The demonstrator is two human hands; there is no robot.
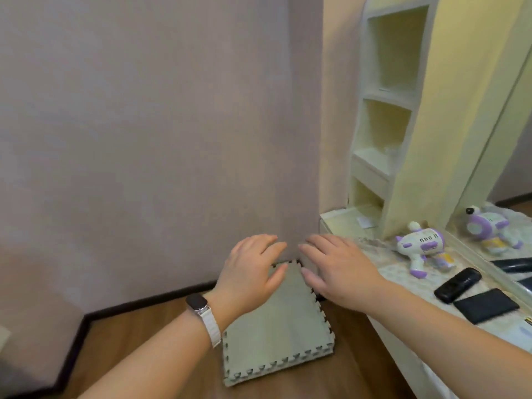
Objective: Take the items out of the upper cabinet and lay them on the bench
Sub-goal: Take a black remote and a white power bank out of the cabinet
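Both my hands reach forward side by side, palms down, holding nothing. My left hand, with a watch on its wrist, hovers with relaxed fingers over a stack of grey-green foam mats on the floor. My right hand is spread just beside it, near the left end of the bench. On the bench lie a white and purple toy, a black remote and a black wallet. The cream shelf unit at the right shows mostly bare compartments.
A plain mauve wall fills the left and middle. A mirror behind the bench reflects the toy. The wooden floor runs along a dark skirting board. A small white paper lies on the lowest shelf.
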